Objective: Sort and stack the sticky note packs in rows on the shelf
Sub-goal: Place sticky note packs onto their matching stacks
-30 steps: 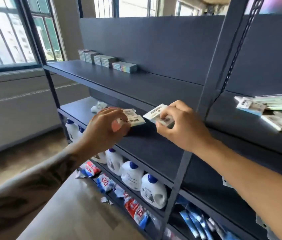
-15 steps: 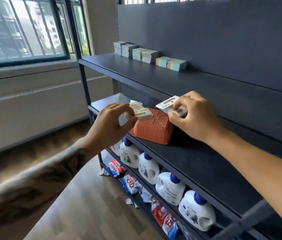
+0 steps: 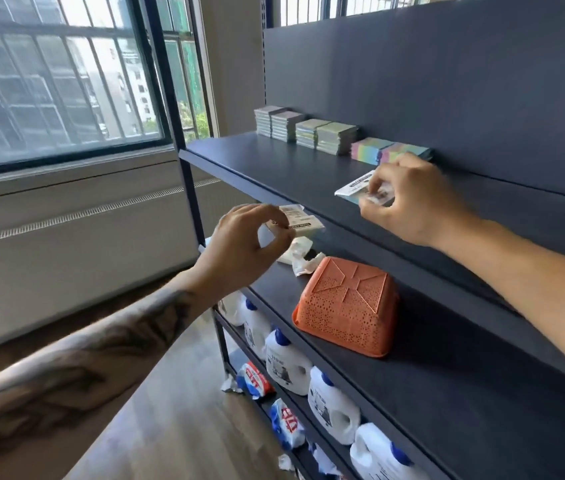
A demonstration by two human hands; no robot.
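Note:
On the dark upper shelf (image 3: 274,168) several stacks of sticky note packs stand in a row: grey ones (image 3: 277,123) at the left, greenish ones (image 3: 326,136) in the middle, pastel rainbow ones (image 3: 374,150) at the right. My right hand (image 3: 409,202) pinches a white-labelled sticky note pack (image 3: 355,187) just above this shelf, in front of the rainbow stacks. My left hand (image 3: 243,251) pinches another sticky note pack (image 3: 303,225) lower down, before the shelf's front edge.
An upturned orange perforated basket (image 3: 347,306) lies on the middle shelf, with crumpled white wrapping (image 3: 298,258) behind it. White detergent bottles (image 3: 288,365) with blue caps line the lower shelf, refill bags (image 3: 253,381) beneath. A window and a wood floor lie to the left.
Both hands have risen with their packs from the middle shelf's level toward the upper shelf. The right hand now reaches the rainbow stacks. The view has swung left and closer.

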